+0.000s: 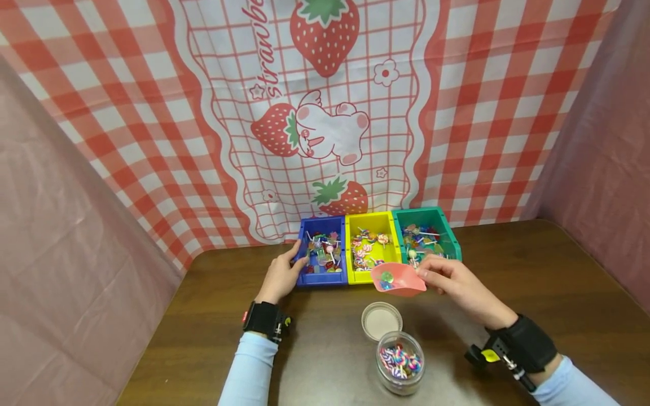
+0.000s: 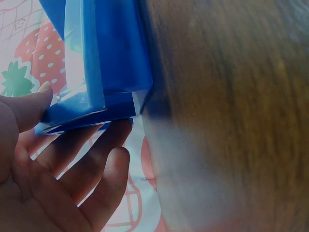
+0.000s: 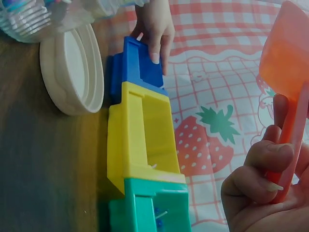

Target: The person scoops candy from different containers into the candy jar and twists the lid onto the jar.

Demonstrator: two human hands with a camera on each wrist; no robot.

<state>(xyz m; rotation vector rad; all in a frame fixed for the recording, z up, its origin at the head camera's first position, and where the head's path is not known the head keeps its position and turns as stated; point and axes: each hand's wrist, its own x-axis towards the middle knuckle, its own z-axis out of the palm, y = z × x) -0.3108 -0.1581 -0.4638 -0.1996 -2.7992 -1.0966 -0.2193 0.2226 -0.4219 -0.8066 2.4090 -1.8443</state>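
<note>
At the left end of a row of bins, my left hand grips the side wall of the blue bin. In the left wrist view its thumb lies over the rim while the fingers are against the outside. My right hand holds a pink scoop by its handle, above the front edge of the yellow bin and green bin. A green piece and some blue pieces lie in the scoop. In the right wrist view, curled fingers wrap the scoop's handle.
Small lollipops and colourful candy-like pieces lie in the bins. Nearer me on the brown table stands an open clear jar partly filled with striped candies, with its pale lid just behind. A strawberry-print cloth hangs behind the bins.
</note>
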